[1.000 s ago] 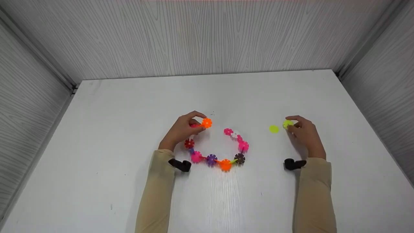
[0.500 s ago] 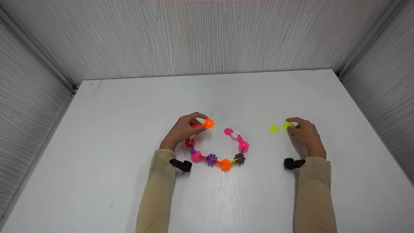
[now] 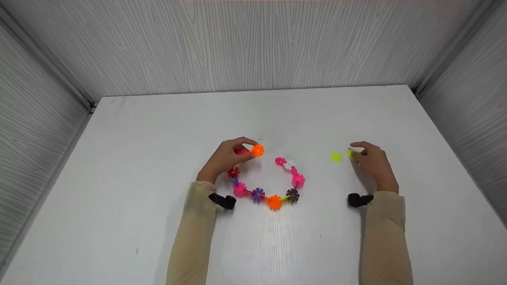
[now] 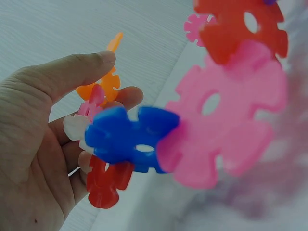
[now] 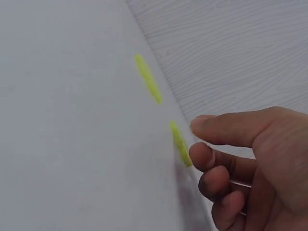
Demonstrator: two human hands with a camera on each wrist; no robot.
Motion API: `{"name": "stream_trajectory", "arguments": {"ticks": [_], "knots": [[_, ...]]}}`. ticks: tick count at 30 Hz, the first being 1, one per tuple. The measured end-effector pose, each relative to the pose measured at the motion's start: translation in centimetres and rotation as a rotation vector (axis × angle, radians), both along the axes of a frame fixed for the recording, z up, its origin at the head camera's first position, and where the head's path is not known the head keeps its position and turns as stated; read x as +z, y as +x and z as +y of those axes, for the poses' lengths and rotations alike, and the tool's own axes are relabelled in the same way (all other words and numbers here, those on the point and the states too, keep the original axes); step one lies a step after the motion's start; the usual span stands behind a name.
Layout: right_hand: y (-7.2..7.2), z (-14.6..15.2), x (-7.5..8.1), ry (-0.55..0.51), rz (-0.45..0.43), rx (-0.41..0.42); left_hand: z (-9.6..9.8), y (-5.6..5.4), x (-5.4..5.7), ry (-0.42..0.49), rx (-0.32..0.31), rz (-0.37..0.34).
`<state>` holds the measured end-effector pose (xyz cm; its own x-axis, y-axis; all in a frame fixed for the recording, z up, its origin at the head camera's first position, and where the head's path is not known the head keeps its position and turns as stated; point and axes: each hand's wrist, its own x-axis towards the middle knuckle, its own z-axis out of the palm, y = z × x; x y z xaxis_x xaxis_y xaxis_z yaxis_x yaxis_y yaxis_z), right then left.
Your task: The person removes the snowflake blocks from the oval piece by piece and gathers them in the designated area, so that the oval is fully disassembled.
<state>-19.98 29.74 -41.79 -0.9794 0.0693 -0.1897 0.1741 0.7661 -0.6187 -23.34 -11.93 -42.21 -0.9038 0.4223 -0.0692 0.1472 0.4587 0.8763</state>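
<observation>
A ring-shaped chain of interlocking plastic snowflake discs (image 3: 258,195) lies with a gap at its far side. My left hand (image 3: 227,156) pinches the orange disc (image 3: 258,150) at the chain's left end between thumb and finger. Close up in the left wrist view, blue (image 4: 130,139) and pink (image 4: 226,115) discs trail from that hand. My right hand (image 3: 372,162) is at a yellow-green disc (image 5: 181,144), thumb and index finger parted and fingertips right beside it. Another yellow-green disc (image 3: 336,157) lies flat just to its left. The chain's other end is a pink disc (image 3: 280,161).
The white tabletop (image 3: 158,130) carries everything. A wood-grain panel (image 3: 253,43) rises behind it, with similar panels on both sides. A black camera mount sits on each wrist, the left one (image 3: 223,201) close to the chain.
My left hand has shifted slightly right, bringing the orange disc nearer the chain's other end. My right index finger has come away from the yellow-green disc, which now shows partly behind the thumb.
</observation>
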Motion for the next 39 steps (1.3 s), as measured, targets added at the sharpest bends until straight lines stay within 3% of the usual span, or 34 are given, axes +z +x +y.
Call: {"name": "stream_trajectory", "arguments": {"ticks": [5, 14, 24, 39], "knots": [[-0.1, -1.0, 0.5, -0.026, 0.063, 0.037, 0.3, -0.1, -0.1, -0.002, -0.013, -0.003], [-0.9, -4.5, 0.8, -0.076, 0.065, 0.125, 0.9, 0.3, -0.1, 0.0, 0.006, -0.039], [-0.9, -7.7, 1.3, -0.13, 0.082, 0.227, 1.1, 0.6, 0.0, -0.02, -0.025, 0.008], [-0.7, -11.0, 1.2, -0.207, 0.042, 0.334, 2.0, 0.7, -0.3, -0.034, -0.079, 0.087]]}}
